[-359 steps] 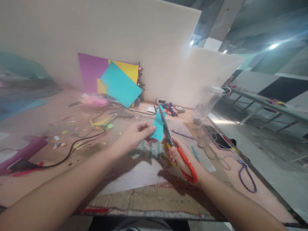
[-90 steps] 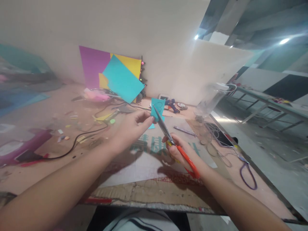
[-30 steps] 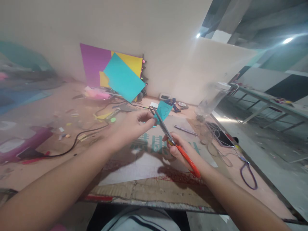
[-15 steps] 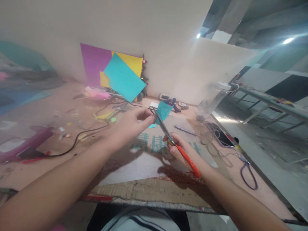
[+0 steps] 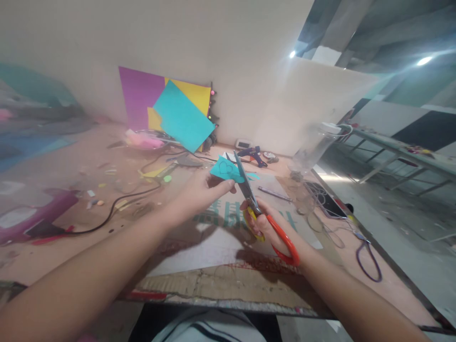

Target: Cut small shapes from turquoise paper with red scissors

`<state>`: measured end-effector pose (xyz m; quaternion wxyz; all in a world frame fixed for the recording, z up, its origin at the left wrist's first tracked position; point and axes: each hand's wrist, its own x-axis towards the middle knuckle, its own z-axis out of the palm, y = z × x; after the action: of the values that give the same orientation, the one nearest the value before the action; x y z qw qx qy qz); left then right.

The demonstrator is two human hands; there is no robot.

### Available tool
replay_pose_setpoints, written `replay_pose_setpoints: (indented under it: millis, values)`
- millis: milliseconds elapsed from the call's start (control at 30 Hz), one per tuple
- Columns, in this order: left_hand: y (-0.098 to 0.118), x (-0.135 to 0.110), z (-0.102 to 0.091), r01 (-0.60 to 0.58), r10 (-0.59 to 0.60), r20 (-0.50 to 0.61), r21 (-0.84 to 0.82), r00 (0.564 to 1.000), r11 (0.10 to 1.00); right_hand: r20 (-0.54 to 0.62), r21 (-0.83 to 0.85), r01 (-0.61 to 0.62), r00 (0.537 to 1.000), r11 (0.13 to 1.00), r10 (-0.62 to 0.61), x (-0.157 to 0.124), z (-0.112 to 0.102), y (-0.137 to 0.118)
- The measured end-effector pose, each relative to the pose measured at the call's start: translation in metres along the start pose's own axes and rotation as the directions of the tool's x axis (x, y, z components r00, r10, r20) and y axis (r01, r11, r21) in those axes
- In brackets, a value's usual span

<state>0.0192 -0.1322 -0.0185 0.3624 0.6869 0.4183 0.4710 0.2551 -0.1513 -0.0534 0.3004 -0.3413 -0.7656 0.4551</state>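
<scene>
Between the thumb and fingers of my left hand (image 5: 210, 186) is a small piece of turquoise paper (image 5: 225, 167) with a heart outline drawn on it. My right hand (image 5: 265, 216) grips a pair of scissors (image 5: 245, 183) with red and yellow handles. The scissor blades are spread and point away from me, at the right end of the paper piece. A narrow turquoise strip shows just right of the blades; whether it is still joined to the piece I cannot tell. Under my hands lies a white printed sheet (image 5: 210, 242) with green characters.
Turquoise card (image 5: 185, 116), with purple and yellow sheets behind it, leans on the wall. A dark blue glue gun (image 5: 254, 154), a pen (image 5: 274, 193), a clear bottle (image 5: 315, 147) and a phone (image 5: 329, 202) lie or stand farther right. At left is a magenta tool (image 5: 46, 213) with a black cord.
My left hand has turned the paper piece so the heart faces me and sits farther left. The scissors have opened wider, and their yellow handle has come into view.
</scene>
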Motion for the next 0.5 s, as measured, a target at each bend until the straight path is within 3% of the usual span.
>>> replay_pose_setpoints:
  millis: [233, 500]
  values:
    - [0.0013, 0.0006, 0.0012, -0.057, 0.058, -0.022, 0.024, 0.998, 0.998, -0.014, 0.080, -0.022, 1.000, 0.997, 0.023, -0.0012, 0.0033, -0.0108]
    - [-0.0011, 0.0001, 0.0020, -0.086, 0.086, -0.004, 0.027, 0.996, 0.996, -0.066, 0.076, -0.028, 0.997, 0.997, 0.033, -0.0011, 0.0064, -0.0036]
